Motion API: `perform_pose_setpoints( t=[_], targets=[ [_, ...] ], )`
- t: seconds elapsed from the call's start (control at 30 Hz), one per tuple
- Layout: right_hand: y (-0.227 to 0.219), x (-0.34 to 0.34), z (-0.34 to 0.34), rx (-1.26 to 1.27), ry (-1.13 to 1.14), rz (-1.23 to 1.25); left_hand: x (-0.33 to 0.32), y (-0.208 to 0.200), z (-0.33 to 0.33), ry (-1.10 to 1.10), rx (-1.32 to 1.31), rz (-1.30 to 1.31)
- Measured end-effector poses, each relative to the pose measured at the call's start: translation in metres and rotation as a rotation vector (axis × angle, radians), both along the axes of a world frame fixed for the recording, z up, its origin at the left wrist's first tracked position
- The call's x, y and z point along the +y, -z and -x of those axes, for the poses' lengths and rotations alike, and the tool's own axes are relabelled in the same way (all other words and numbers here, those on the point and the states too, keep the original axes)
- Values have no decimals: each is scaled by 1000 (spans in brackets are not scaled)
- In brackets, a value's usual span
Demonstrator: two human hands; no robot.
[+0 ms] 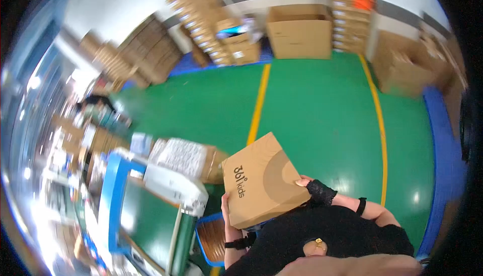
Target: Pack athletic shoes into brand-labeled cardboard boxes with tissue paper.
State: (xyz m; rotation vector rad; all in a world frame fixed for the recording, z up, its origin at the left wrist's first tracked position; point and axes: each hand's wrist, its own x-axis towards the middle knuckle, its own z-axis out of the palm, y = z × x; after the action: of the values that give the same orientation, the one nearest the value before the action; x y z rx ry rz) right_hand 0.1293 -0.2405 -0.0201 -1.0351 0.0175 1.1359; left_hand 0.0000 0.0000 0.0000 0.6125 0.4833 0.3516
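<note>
I hold a flat brown cardboard box [261, 178] tilted in front of my chest, its lid toward the camera. My left hand [226, 210] grips its lower left edge, with a black strap around that wrist. My right hand [305, 181], in a black fingerless glove, holds the box's right edge; mostly fingertips show. My dark clothing fills the lower middle of the view.
A blue-framed conveyor with a green belt [146, 215] runs at the lower left, beside an open carton [183, 158] and a blue crate [211, 236]. The green floor [322, 110] carries yellow lines. Large cartons [299, 32] and stacked boxes [201, 19] line the far wall.
</note>
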Motion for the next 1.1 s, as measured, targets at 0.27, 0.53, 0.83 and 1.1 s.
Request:
perform_pose_setpoints(
  t=[0.27,0.53,0.83,1.1],
  targets=[
    [17,80,-104,-2,-578,84,-6,18,16,-497,436,34],
    [13,184,-177,-73,-788,30,15,11,-34,-705,587,-12],
    [75,275,-317,-136,-942,-22,153,24,-166,-772,530,91],
    [79,451,-359,-158,-1139,-157,266,39,-197,-912,478,130]
  ],
)
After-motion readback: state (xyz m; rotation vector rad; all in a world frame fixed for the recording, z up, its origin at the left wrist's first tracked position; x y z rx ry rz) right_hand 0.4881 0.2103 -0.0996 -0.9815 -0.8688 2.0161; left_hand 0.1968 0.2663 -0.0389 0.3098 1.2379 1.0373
